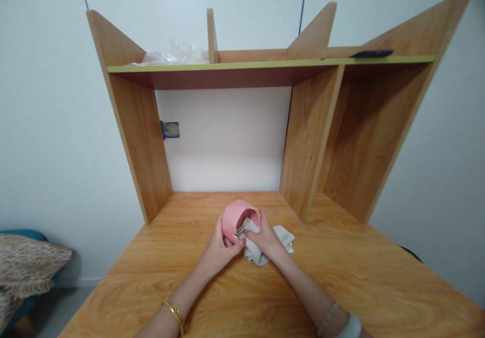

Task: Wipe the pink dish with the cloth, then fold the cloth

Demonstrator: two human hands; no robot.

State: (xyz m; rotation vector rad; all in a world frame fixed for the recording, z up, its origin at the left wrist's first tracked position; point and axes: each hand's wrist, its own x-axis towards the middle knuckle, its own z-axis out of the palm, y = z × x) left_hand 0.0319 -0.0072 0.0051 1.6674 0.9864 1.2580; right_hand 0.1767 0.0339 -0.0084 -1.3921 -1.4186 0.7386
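A wooden tabletop (341,282) with a shelved hutch (125,121) carries the work near its middle. There a pale grey cloth (282,239) lies bunched, one end pushed into a pink cup (237,218). The left hand (220,249) wraps the cup's side; the right hand (265,237) pinches the cloth at the cup's mouth.

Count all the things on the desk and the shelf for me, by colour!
Pink: 1, the cup held by the left hand
Grey-white: 1, the cloth that the right hand pushes into the cup
Clear: 1, the plastic bag on the top shelf
Black: 1, the flat thing on the shelf's right end
Total: 4
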